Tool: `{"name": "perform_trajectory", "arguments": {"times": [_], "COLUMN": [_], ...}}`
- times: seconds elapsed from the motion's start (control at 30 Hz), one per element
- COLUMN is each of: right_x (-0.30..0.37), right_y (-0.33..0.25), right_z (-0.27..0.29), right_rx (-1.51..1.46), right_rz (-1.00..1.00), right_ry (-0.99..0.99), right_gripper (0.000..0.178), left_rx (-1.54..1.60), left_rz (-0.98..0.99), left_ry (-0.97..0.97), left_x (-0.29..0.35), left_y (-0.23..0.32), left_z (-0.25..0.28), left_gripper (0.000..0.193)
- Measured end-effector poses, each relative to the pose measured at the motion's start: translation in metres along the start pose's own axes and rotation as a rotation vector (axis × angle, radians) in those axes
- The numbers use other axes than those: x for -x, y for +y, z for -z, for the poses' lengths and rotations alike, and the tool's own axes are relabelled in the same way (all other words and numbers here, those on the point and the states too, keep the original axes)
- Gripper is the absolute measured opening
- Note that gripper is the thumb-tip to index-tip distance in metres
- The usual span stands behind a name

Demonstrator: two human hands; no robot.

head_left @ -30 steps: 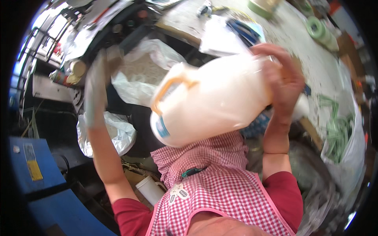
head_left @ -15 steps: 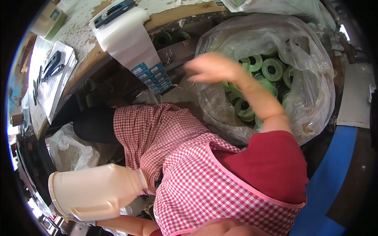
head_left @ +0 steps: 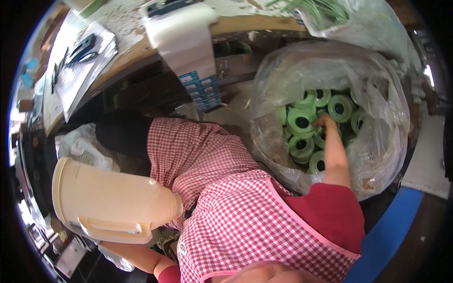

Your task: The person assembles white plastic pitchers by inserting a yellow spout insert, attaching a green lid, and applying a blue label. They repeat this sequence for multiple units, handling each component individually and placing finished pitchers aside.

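Note:
My right hand is inside a large clear plastic bag, its fingers bent over the edge of a pale green spool. Several similar spools with dark round centres lie heaped around it. At the lower left, a big cream plastic jug with a side handle lies sideways across the view. The forearm of my left hand runs beneath the jug's handle side; the jug hides the fingers, so their grip does not show.
Over the worn table's edge hangs a white printed strip. Papers with a black clip-like tool lie at the table's left. A bag of green strips is at the far right; a white plastic bag sits behind the jug.
My right hand has swung from above the floor beside the bag down into it, onto the spools. The whole view has shifted, and the jug sits higher in it.

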State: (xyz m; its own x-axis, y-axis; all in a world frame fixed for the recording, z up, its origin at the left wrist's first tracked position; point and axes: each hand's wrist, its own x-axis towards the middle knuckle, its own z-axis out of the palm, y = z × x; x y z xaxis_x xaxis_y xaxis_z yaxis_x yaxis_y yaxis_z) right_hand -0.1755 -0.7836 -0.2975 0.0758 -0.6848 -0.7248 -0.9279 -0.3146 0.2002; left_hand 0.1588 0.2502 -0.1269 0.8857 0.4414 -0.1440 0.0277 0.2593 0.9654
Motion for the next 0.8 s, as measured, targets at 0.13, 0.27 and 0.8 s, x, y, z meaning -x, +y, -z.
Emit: {"name": "perform_trajectory", "arguments": {"times": [0.13, 0.27, 0.8], "right_x": [0.194, 0.403, 0.628], "right_y": [-0.133, -0.262, -0.526], "right_z": [0.128, 0.143, -0.099], "right_rx": [0.357, -0.092, -0.616], "right_rz": [0.390, 1.517, 1.726], "right_ry": [0.212, 0.507, -1.761], "right_gripper": [0.038, 0.048, 0.062], "left_rx": [0.023, -0.352, -0.005], "left_rz": [-0.106, -0.754, -0.491], "left_ry": [-0.125, -0.092, 0.064], "left_x": [0.022, 0.119, 0.200], "left_y": [0.005, 0.031, 0.075], "left_z": [0.000, -0.146, -0.177], "left_gripper": [0.055, 0.042, 0.064]}}
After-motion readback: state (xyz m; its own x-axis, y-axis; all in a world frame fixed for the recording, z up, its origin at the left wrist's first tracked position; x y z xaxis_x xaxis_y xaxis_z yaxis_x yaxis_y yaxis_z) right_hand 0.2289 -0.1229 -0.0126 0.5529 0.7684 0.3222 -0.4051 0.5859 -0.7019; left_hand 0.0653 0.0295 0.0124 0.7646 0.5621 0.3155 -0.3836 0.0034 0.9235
